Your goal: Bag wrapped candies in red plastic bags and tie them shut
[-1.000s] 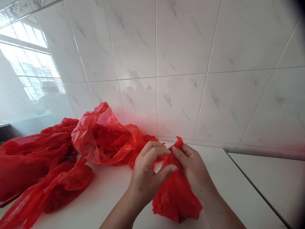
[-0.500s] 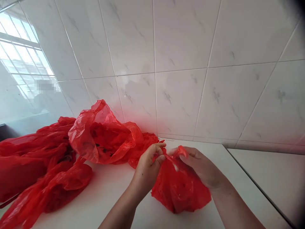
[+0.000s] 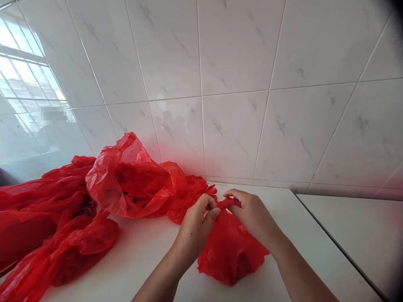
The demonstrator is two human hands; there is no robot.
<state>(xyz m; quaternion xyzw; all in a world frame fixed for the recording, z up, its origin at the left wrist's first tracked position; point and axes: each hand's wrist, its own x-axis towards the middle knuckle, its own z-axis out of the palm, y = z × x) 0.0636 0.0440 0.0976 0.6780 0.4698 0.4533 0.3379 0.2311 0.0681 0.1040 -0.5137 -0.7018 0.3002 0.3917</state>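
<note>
A: Quick Q: where's the thing being worked on, & what've the hands got?

B: The small, red, see-through plastic bag sits on the smooth white counter, between the wrists; body fanned out below, neck bunched up top; L hand pinches the neck b/w thumb & forefinger; R hand has the short twisted end b/w thumb & fingers, just beside the L.

A: Knot or only a twist?

B: Can't say for sure; fingers hide most of it.

A: OK; tips for doing it well?

B: IMO the L pinch is the anchor, so it should sit low & firm on the neck; the R should work the end w/ short, gentle moves, b/c film that thin prob. tears if yanked or dug at w/ nails; pulling along the neck, not sideways, is likely kinder to it.

A: And the stuff nearby?

B: The big, crumpled, wide-mouthed red plastic bag is by the white, grey-veined tile wall, left of the hands; the long, bunched red plastic bag lies nearer the camera, farther left; w/ so much same-coloured film about, I'd work well apart from both, so nothing snags.
</note>
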